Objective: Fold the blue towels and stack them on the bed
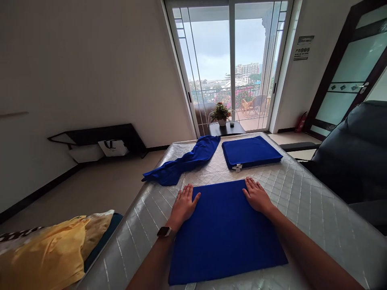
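A flat blue rectangular cloth panel [226, 233] lies on the silver quilted mattress [320, 225] right in front of me. My left hand [185, 203] rests flat over its far left edge, fingers stretched forward. At the far right corner lies my right hand [256, 194], its fingers also flat and pointing away. Neither hand grips anything. Beyond the panel, to the right, sits a neat stack of folded blue cloth [250, 150] with white tags at its near edge. A crumpled blue cloth [187, 159] stretches across the far left part of the mattress.
A yellow cloth [51, 253] lies on a pile at the lower left. A black armchair [356, 149] stands along the right. Past the mattress is a small dark table [213, 129] with a flower pot [221, 121], before sliding glass doors. A white bag [113, 148] sits by the left wall.
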Motion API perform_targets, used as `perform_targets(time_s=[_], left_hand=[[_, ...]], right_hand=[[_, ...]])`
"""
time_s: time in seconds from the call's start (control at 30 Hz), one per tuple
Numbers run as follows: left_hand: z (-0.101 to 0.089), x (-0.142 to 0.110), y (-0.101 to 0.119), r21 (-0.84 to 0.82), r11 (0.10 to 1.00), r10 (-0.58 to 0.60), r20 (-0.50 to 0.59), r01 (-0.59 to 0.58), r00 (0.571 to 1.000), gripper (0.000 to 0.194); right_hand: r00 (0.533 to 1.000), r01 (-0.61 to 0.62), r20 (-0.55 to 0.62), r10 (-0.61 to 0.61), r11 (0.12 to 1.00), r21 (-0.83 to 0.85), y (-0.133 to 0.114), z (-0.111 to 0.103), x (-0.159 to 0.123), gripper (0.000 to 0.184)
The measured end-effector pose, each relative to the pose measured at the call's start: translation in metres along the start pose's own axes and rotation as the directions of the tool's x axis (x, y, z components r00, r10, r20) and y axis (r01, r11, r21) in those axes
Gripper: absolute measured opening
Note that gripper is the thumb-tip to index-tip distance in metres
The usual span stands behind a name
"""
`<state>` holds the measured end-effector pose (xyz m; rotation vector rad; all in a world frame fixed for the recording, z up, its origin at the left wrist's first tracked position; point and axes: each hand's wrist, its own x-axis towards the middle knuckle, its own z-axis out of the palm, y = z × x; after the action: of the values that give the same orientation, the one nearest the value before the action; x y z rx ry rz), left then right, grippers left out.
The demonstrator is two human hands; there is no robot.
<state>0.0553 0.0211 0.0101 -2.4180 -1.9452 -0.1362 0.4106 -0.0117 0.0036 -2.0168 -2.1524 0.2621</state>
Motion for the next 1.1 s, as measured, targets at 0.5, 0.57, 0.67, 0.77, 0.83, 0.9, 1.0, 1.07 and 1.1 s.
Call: perform_targets(time_s=[0.5, 0.57, 0.67, 0.77, 0.83, 0.9, 1.0, 1.07, 1.1], left_hand=[[-0.014, 0.030, 0.204, -0.177, 0.884, 0.411, -0.149, -0.434, 0.899, 0.062], [-0.005, 0.032, 0.212, -0.202, 0.890, 0.386, -0.143, -0.409, 0.911, 0.062], [0.005, 0.034, 0.191, -0.172, 0.923, 0.329, -0.114, -0.345, 0.937, 0.064], [0.009, 0.031, 0.140, -0.105, 0.958, 0.257, -0.092, -0.266, 0.962, 0.064], [0.008, 0.026, 0.097, -0.080, 0.975, 0.201, -0.063, -0.206, 0.978, 0.064], [0.006, 0.020, 0.055, -0.078, 0.988, 0.133, -0.037, -0.135, 0.990, 0.065], [0.006, 0.010, 0.007, -0.098, 0.995, 0.028, -0.013, -0.029, 1.000, 0.070], [0.009, 0.005, -0.008, -0.111, 0.994, -0.008, -0.017, 0.006, 1.000, 0.073], [0.011, 0.004, -0.012, -0.113, 0.994, -0.012, -0.026, 0.009, 1.000, 0.074]], right_hand=[[0.999, 0.050, -0.006, -0.050, 0.999, -0.020, 0.001, -0.007, -0.004, 0.066], [0.999, 0.050, -0.008, -0.051, 0.998, -0.026, 0.002, -0.006, -0.003, 0.064], [0.999, 0.030, -0.017, -0.030, 1.000, -0.005, 0.002, -0.005, -0.002, 0.066], [1.000, 0.021, -0.013, -0.020, 1.000, 0.015, 0.002, -0.005, -0.002, 0.068], [1.000, 0.013, -0.007, -0.013, 1.000, 0.018, 0.001, -0.004, -0.001, 0.069], [1.000, 0.010, -0.003, -0.010, 1.000, 0.016, 0.002, -0.003, 0.000, 0.069], [1.000, 0.010, -0.001, -0.010, 1.000, 0.008, 0.002, -0.002, 0.001, 0.069], [1.000, 0.015, -0.001, -0.015, 1.000, 0.004, 0.003, -0.001, 0.002, 0.070], [1.000, 0.019, -0.002, -0.019, 1.000, 0.003, 0.003, 0.000, 0.002, 0.070]])
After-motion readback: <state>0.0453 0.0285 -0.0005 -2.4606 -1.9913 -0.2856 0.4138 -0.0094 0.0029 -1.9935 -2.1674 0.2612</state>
